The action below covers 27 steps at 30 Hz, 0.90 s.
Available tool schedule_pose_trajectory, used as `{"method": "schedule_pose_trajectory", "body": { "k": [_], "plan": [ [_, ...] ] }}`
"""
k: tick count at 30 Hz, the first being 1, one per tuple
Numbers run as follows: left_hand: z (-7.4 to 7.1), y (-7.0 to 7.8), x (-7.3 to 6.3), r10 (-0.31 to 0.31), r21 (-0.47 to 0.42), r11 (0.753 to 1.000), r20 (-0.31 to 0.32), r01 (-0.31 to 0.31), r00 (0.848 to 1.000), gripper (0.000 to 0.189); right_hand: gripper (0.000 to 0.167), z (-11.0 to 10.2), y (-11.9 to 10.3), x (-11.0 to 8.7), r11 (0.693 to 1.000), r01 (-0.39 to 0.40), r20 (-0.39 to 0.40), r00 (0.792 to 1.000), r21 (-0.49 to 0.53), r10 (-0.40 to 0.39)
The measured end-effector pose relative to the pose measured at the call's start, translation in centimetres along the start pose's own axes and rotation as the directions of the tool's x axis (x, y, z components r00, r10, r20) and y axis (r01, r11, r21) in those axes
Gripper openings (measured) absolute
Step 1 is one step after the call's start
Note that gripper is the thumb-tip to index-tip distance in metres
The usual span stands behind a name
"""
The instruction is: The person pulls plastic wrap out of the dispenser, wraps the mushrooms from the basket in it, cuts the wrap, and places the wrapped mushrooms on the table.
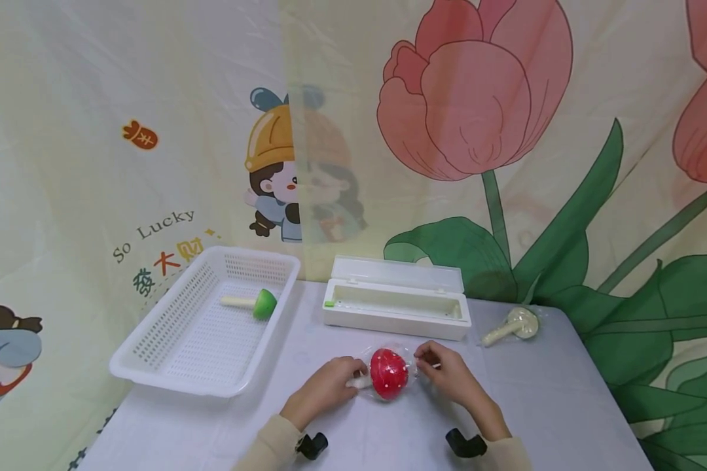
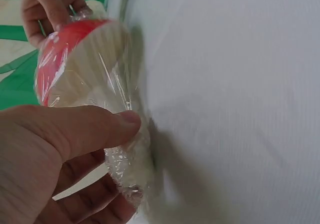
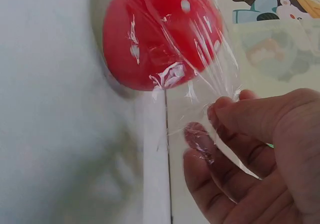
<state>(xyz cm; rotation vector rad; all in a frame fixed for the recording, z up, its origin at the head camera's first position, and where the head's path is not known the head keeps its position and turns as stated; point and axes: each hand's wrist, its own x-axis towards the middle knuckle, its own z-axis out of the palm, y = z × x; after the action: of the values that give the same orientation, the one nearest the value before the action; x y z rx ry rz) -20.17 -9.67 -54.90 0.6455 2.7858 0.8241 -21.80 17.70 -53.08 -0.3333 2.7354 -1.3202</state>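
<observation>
L hand (image 1: 331, 383) grips stem (image 1: 362, 382) of red mushroom (image 1: 389, 374), prob. to steady; R hand (image 1: 449, 373) pinches wrap (image 3: 192, 104); box (image 1: 396, 323), worktop (image 1: 383, 441) rear edge.

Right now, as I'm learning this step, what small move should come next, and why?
Probably the right hand should gently pull outward: it pinches the clear wrapper beyond the red cap, which is still enclosed, while the left hand holds the wrapped stem.
</observation>
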Motion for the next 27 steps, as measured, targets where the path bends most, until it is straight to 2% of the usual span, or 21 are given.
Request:
{"method": "schedule_pose_trajectory", "body": {
  "k": [3, 7, 10, 13, 17, 20, 22, 24, 27],
  "plan": [
    [-0.4, -0.4, -0.1, 0.003, -0.005, 1.000, 0.031, -0.003, 0.999, 0.029, 0.015, -0.1, 0.2, 0.2, 0.999, 0.030, -0.046, 0.998, -0.017, -0.031],
    [-0.6, -0.5, -0.3, -0.005, -0.032, 0.999, 0.044, 0.007, 0.999, 0.027, 0.013, 0.4, 0.9, 0.5, 0.998, 0.049, -0.016, 0.999, -0.046, -0.050],
    [-0.7, -0.3, -0.5, -0.021, -0.021, 1.000, -0.001, 0.021, 1.000, 0.030, 0.014, 1.0, 1.1, 0.4, 0.997, 0.040, 0.012, 0.999, -0.068, -0.039],
    [-0.7, 0.2, -0.6, -0.053, -0.012, 0.999, -0.061, 0.052, 0.997, 0.043, 0.020, 1.2, 0.7, 0.2, 0.997, 0.047, -0.026, 0.998, -0.060, -0.049],
    [-0.3, 0.4, -0.6, -0.078, -0.003, 0.997, -0.102, 0.078, 0.992, 0.054, 0.035, 1.3, -0.2, -0.2, 0.989, 0.146, -0.064, 0.987, -0.021, -0.147],
    [0.2, 0.2, -0.5, -0.069, 0.016, 0.997, -0.095, 0.071, 0.993, 0.049, 0.050, 1.8, -0.7, -0.1, 0.970, 0.241, 0.007, 0.970, -0.002, -0.241],
    [0.4, 0.1, -0.5, -0.052, 0.023, 0.998, -0.087, 0.054, 0.995, 0.042, 0.059, 2.3, -0.8, 0.0, 0.963, 0.269, 0.080, 0.960, 0.019, -0.270],
    [0.5, 0.0, -0.5, -0.036, 0.020, 0.999, -0.072, 0.037, 0.997, 0.034, 0.066, 2.7, -0.8, 0.1, 0.963, 0.267, 0.145, 0.952, 0.029, -0.269],
    [0.4, -0.1, -0.5, -0.010, 0.011, 1.000, -0.039, 0.010, 0.999, 0.025, 0.066, 2.8, -0.8, 0.1, 0.971, 0.236, 0.193, 0.952, 0.042, -0.240]
  ]
}}
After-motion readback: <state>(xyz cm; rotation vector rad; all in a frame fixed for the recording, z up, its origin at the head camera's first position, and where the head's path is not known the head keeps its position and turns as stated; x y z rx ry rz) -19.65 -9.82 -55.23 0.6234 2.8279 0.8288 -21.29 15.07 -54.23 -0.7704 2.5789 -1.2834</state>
